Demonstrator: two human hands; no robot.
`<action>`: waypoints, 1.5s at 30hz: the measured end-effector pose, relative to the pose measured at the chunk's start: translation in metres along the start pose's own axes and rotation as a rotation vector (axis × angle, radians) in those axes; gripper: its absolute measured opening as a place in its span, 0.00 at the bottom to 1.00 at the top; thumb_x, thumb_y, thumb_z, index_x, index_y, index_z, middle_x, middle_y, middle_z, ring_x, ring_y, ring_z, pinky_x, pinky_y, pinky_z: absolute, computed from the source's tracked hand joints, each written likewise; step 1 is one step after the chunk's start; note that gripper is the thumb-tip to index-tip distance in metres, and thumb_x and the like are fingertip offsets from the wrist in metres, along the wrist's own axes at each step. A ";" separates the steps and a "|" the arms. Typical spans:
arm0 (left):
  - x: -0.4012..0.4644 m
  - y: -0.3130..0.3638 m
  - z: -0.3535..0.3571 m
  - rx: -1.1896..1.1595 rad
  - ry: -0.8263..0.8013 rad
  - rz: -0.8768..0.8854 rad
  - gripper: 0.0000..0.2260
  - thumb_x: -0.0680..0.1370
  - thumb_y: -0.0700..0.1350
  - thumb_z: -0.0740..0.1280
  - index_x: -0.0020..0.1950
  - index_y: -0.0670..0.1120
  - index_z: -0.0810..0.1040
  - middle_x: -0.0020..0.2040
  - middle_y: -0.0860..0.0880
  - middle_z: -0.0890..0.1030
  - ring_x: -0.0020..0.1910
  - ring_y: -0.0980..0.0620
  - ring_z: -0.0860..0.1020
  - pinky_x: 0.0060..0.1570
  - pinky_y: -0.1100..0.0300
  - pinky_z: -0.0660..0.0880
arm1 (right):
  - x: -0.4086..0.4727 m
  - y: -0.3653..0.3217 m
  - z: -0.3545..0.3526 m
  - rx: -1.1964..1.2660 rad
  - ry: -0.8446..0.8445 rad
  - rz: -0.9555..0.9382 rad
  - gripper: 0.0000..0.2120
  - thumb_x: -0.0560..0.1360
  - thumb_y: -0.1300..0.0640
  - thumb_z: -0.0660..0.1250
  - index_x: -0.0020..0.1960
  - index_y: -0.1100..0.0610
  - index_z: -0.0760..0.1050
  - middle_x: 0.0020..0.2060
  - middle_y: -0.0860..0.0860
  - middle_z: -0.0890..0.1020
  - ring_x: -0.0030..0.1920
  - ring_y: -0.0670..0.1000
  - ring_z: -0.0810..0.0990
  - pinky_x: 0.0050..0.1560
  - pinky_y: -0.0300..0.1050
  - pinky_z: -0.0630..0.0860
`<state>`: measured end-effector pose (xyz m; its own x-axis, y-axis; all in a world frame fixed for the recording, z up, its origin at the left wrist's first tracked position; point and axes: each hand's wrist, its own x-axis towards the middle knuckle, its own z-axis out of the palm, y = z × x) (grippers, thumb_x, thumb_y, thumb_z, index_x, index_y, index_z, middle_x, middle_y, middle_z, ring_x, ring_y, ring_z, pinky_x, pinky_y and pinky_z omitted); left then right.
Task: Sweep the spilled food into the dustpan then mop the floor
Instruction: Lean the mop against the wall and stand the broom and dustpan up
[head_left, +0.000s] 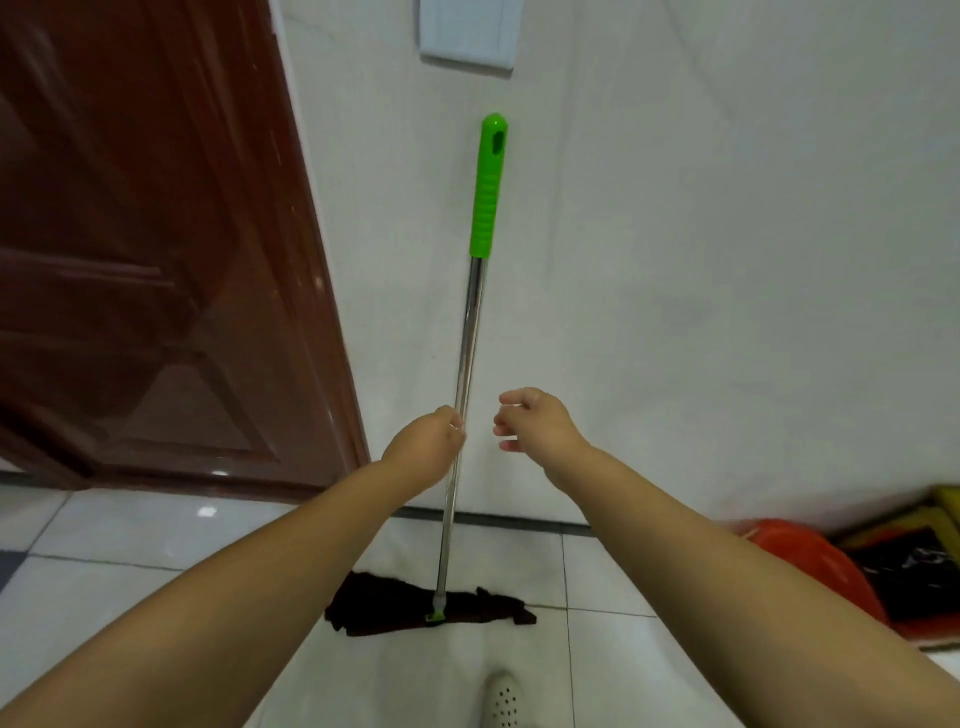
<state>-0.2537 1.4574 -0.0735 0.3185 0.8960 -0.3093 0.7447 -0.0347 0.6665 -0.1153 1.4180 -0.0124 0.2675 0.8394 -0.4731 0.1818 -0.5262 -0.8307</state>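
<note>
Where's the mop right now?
In the head view the mop stands centre frame against the white wall, right of the brown door. The left hand grips its metal pole; its dark cloth lies on the floor.

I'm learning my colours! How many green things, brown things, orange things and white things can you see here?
Green: 1, the mop grip
Brown: 2, the door and the mop cloth
Orange: 1, a bag by the wall
White: 2, a shoe and a wall panel
Total: 6
</note>
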 end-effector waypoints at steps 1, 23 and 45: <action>-0.008 -0.003 0.001 -0.014 -0.022 0.007 0.12 0.81 0.46 0.55 0.61 0.45 0.73 0.54 0.45 0.79 0.53 0.46 0.79 0.54 0.53 0.75 | -0.009 0.005 0.005 0.010 0.007 0.003 0.16 0.79 0.64 0.58 0.65 0.62 0.72 0.47 0.56 0.78 0.47 0.52 0.78 0.52 0.45 0.79; -0.172 0.069 0.163 0.024 -0.621 0.333 0.07 0.80 0.44 0.57 0.53 0.49 0.73 0.47 0.51 0.79 0.44 0.52 0.79 0.49 0.55 0.76 | -0.238 0.195 -0.062 0.288 0.517 0.283 0.12 0.80 0.64 0.56 0.59 0.62 0.74 0.41 0.56 0.79 0.38 0.50 0.79 0.41 0.41 0.78; -0.513 0.191 0.405 0.071 -0.757 0.574 0.10 0.81 0.44 0.57 0.56 0.46 0.76 0.49 0.49 0.80 0.43 0.55 0.79 0.51 0.50 0.79 | -0.593 0.429 -0.216 0.428 0.852 0.381 0.14 0.80 0.64 0.56 0.63 0.62 0.75 0.45 0.57 0.80 0.42 0.52 0.80 0.45 0.42 0.80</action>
<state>-0.0373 0.8117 -0.0629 0.9232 0.2104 -0.3216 0.3828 -0.4297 0.8178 0.0081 0.6649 -0.0251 0.8503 0.1637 -0.5002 -0.3634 -0.5048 -0.7830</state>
